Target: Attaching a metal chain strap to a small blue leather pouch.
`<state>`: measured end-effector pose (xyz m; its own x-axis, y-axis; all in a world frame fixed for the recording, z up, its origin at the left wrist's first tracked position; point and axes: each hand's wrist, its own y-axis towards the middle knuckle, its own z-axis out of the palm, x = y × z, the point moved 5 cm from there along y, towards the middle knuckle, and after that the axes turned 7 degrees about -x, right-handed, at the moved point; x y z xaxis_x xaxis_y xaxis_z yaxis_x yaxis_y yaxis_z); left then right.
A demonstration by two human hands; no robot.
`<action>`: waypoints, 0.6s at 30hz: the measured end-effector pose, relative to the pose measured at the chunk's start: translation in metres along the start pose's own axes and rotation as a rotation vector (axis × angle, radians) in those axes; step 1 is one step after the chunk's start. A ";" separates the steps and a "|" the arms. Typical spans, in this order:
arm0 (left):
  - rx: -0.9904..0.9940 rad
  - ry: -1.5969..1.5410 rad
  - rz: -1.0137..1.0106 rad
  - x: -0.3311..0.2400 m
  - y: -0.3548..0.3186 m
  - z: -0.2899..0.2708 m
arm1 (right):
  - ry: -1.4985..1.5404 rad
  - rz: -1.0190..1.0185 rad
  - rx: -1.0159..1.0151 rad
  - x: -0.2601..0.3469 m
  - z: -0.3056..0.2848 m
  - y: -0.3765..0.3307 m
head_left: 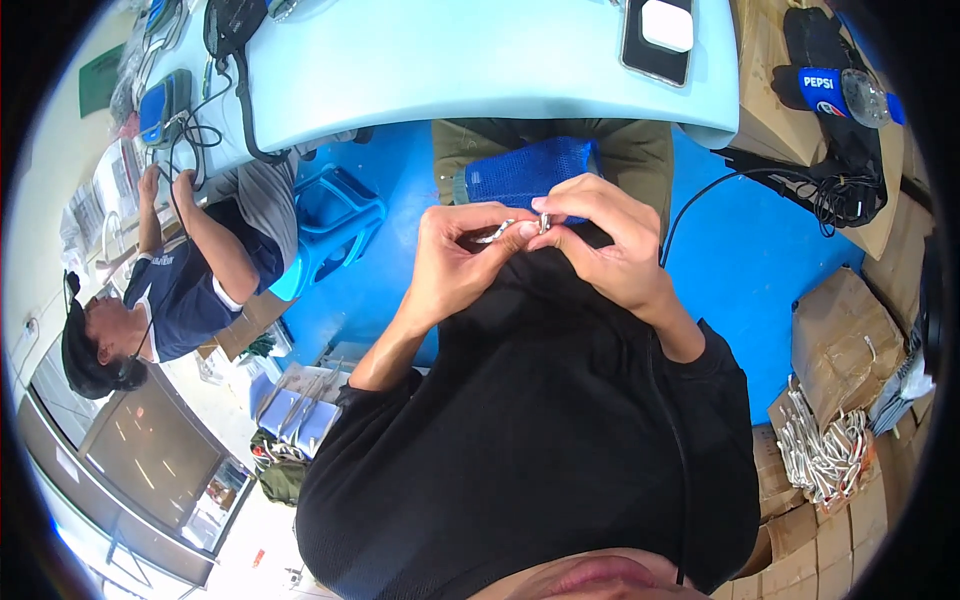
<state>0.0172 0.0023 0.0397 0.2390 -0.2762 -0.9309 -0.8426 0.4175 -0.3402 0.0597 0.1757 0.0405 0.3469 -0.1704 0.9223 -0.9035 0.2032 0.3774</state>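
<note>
In front of my chest, above my lap, both hands meet fingertip to fingertip. My left hand (455, 260) pinches a short whitish cord-like piece (497, 231), which shows between thumb and curled fingers. Between the thumb and forefinger of my right hand (612, 240) sits a small silvery metal piece (545, 222). The two pieces lie close together, and I cannot tell whether they are joined. Just beyond the hands, a blue mesh bag or cloth (530, 172) rests across my lap.
Ahead stands a pale blue table (430, 70) bearing a phone (655, 45) with a white case on it. At left a co-worker (200, 250) handles cables near a blue stool (335, 220). Right are a bottle (865, 100), cartons (845, 340) and bundled white cords (820, 445).
</note>
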 end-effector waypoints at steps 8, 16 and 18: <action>-0.107 -0.054 0.056 0.011 0.006 -0.001 | 0.328 0.456 -0.201 -0.010 0.006 -0.006; -0.219 0.210 0.236 0.003 0.010 0.000 | 0.426 0.556 -0.223 -0.034 0.005 -0.025; -0.213 0.242 0.264 0.002 0.011 0.001 | 0.452 0.568 -0.227 -0.036 0.004 -0.024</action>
<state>0.0092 0.0066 0.0339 -0.0976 -0.3898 -0.9157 -0.9468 0.3200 -0.0352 0.0676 0.1728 -0.0025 -0.0425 0.4216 0.9058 -0.9171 0.3432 -0.2028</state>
